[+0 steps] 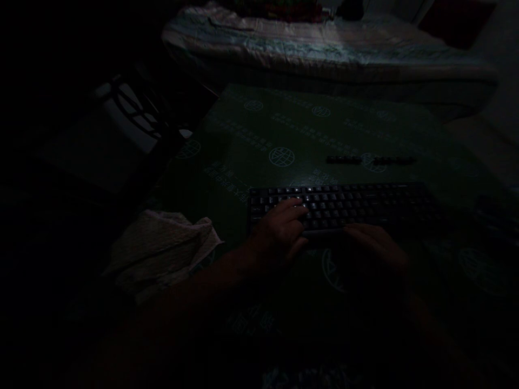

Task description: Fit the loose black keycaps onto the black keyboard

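The scene is very dark. A black keyboard (357,202) lies on a green sheet printed with pale globe marks (284,140). My left hand (279,232) rests on the keyboard's left part with its fingers stretched over the keys. My right hand (375,248) lies at the keyboard's near edge, fingers curved down onto it and holding nothing.
A crumpled pale cloth (162,251) lies left of my left forearm. Beyond the keyboard a thin dark strip (368,160) lies on the sheet. A bed with a light cover (324,46) runs across the back. A dark chair-like frame (130,116) stands at the left.
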Demonstrator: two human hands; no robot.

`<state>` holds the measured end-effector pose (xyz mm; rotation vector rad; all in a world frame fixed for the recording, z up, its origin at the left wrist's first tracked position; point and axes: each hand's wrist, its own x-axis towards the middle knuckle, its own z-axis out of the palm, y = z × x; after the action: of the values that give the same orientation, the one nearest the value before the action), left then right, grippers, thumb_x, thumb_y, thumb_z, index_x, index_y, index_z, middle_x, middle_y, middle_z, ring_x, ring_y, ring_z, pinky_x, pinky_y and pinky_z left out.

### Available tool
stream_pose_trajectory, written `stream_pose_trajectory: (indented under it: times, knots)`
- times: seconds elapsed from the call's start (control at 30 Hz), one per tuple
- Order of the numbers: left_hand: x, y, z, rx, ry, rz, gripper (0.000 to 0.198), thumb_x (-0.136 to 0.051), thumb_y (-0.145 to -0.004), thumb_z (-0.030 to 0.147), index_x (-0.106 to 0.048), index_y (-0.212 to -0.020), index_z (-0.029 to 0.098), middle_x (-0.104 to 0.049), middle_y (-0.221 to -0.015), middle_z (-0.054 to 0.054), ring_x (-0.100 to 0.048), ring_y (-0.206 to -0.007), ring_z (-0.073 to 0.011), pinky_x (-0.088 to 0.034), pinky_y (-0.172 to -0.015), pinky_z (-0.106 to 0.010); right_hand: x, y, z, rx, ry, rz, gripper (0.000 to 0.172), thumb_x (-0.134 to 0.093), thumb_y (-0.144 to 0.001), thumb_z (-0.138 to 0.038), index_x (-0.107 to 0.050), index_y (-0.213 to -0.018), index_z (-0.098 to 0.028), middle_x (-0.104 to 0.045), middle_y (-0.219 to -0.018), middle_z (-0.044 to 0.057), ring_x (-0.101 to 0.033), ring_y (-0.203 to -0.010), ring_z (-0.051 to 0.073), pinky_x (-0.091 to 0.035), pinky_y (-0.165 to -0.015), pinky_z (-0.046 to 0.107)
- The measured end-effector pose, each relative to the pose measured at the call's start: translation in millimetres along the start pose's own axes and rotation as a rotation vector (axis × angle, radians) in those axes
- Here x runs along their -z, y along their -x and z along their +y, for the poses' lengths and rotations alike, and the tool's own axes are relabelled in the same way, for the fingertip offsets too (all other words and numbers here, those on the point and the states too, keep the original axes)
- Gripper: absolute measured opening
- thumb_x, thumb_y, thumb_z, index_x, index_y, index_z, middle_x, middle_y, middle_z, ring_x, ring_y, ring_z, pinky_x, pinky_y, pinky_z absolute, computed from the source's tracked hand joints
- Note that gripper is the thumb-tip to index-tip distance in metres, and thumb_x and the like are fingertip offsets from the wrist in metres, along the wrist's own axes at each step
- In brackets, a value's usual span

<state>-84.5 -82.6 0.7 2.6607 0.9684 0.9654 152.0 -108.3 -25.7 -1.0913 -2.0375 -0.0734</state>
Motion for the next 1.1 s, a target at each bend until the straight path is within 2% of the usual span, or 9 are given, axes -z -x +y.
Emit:
stream_pose_trajectory:
  times: [0.33, 0.8, 1.0, 1.1]
  knots:
    - [2.1, -1.0, 3.7, 0.055, 0.008, -0.031, 0.005, -0.060, -0.080, 0.014, -0.061, -0.076, 0.011, -0.063, -0.112, -0.016, -0.050, -0.119, -0.0306, -0.046, -0.096, -0.052, -1.2, 0.8, 1.6, 0.045, -0.006, -0.003, 0.022, -0.060, -0.082, -0.013, -0.064, -0.102, -0.020, -0.067, -0.097, 0.008, -0.064, -0.088, 0.017, -0.055, -0.073, 0.029]
    - [-0.3, 1.4, 1.1, 0.018, 0.048, -0.020, 0.007, -0.061, -0.079, 0.016, -0.061, -0.077, 0.009, -0.062, -0.113, -0.019, -0.049, -0.119, -0.0326, -0.046, -0.097, -0.051, -3.4, 6.7, 6.8, 0.034, -0.025, -0.005, 0.022, -0.058, -0.084, -0.017, -0.065, -0.104, -0.022, -0.068, -0.098, 0.007, -0.064, -0.089, 0.017, -0.056, -0.074, 0.030]
    - [0.2, 4.8, 4.6, 0.039, 0.041, -0.013, 0.007, -0.057, -0.082, 0.016, -0.060, -0.081, 0.009, -0.060, -0.117, -0.019, -0.046, -0.123, -0.0309, -0.045, -0.099, -0.051, -2.2, 11.3, 4.7, 0.035, -0.066, -0.026, 0.030, -0.058, -0.084, -0.017, -0.062, -0.113, -0.023, -0.067, -0.103, 0.008, -0.064, -0.094, 0.018, -0.056, -0.076, 0.029]
    - [-0.7, 7.2, 7.7, 0.049, 0.034, 0.007, 0.007, -0.057, -0.082, 0.015, -0.060, -0.080, 0.009, -0.060, -0.117, -0.019, -0.047, -0.122, -0.0302, -0.048, -0.096, -0.049, 2.1, 13.3, 7.1, 0.013, -0.058, -0.075, 0.031, -0.051, -0.090, -0.021, -0.058, -0.120, -0.023, -0.065, -0.108, 0.009, -0.063, -0.098, 0.018, -0.055, -0.079, 0.029]
